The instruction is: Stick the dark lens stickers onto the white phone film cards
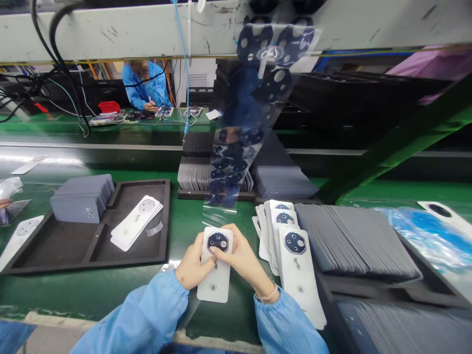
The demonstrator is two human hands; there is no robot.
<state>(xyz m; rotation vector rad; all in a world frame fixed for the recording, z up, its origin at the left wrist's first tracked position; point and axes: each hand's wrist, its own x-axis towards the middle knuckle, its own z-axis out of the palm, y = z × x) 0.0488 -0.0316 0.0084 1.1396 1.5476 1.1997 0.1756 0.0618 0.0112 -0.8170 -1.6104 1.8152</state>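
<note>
Between my two hands is a white phone back panel with a dark eight-sided camera patch near its top. My left hand grips the panel's left edge, its thumb lying on the front. My right hand holds the upper right edge, with the thumb pressed on the dark patch. Close by on the right lies a fanned pile of similar white panels with dark patches. Beyond my hands hangs a clear strip of dark camera stickers.
A black tray on the left holds grey panels and two white panels. Rows of grey panels stand in trays at right, more at the back. A green slanted post rises at right. Across the line sits a person in blue.
</note>
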